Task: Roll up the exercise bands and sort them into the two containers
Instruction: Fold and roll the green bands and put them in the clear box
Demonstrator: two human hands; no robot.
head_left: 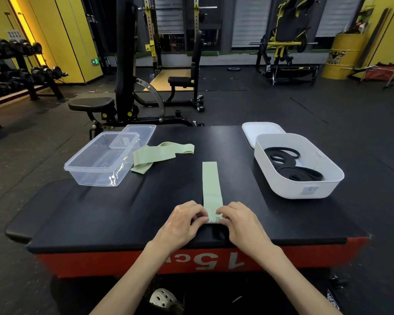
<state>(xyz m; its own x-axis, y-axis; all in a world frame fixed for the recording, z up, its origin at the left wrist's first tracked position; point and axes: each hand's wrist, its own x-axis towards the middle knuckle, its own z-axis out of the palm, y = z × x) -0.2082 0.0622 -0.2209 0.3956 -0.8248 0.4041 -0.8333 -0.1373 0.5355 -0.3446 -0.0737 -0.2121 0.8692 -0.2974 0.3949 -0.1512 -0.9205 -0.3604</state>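
Note:
A pale green exercise band [210, 185] lies flat and straight on the black box top, running away from me. Its near end is folded over, and my left hand [184, 220] and my right hand [238, 220] pinch that fold from either side. More green band [156, 155], loosely heaped, lies beside the clear plastic container [87, 171] at the left, which holds nothing. The white container [289, 192] at the right holds several coiled black bands [282, 154].
A clear lid [143, 130] lies behind the clear container and a white lid [259, 130] behind the white one. The black top sits on a red plyo box [123, 262]. Weight benches, a rack and a yellow drum stand on the gym floor beyond.

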